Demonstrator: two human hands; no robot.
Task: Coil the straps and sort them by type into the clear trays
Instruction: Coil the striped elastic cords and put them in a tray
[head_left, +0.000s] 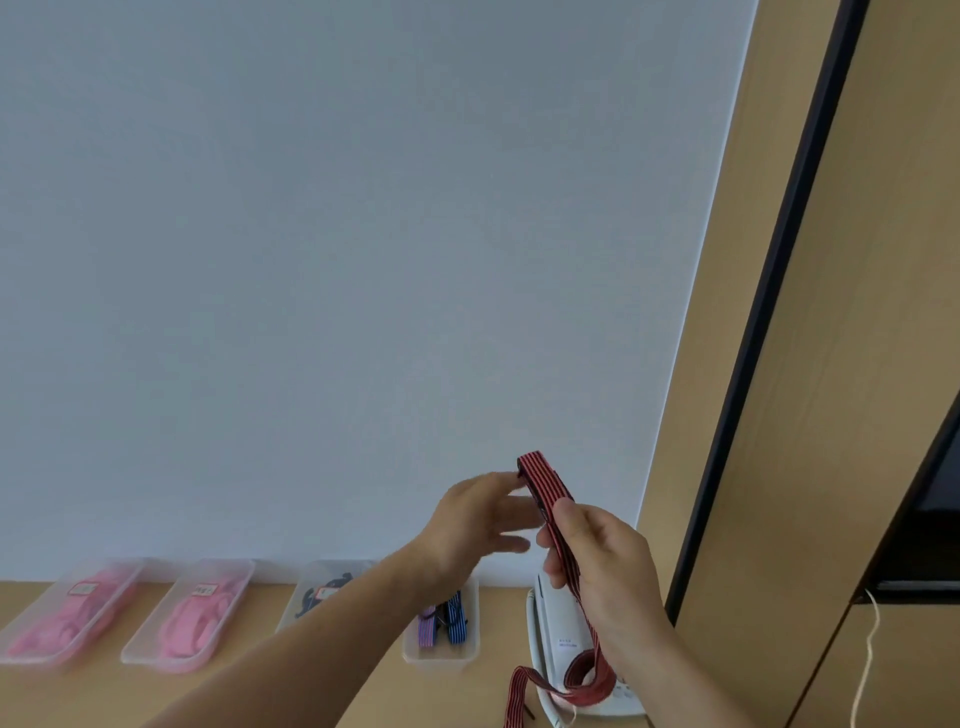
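In the head view, a red-and-black striped strap (545, 486) is held up in front of a pale wall (311, 260), above the right end of a wooden counter (93, 696). The strap is gripped by the right hand (597, 564), whose fingers are curled round it partway down its length. Above that grip the strap is folded over into a short upright loop; below it, the strap hangs down and is looped loosely on a white telephone (558, 618) at the near right of the counter, with one tail running out of the bottom of the frame. The left hand (478, 525) is raised just left of the strap with its fingers extended and spread, the uppermost fingertip touching the folded top; the thumb is hidden. Four clear trays are lined up along the counter against the wall. Pink straps are seen in the leftmost tray (36, 661) and in the second tray (166, 662), each tray bearing a small label that is too blurred to read. A dark strap (311, 605) lies in the third tray (310, 577), which is partly covered by the left forearm. A purple striped strap (427, 629) and a blue striped strap (456, 621) are laid side by side in the fourth tray (441, 656), just left of the telephone. A wooden cabinet (779, 467) stands at the right, and a pale cord (868, 654) hangs down its front.
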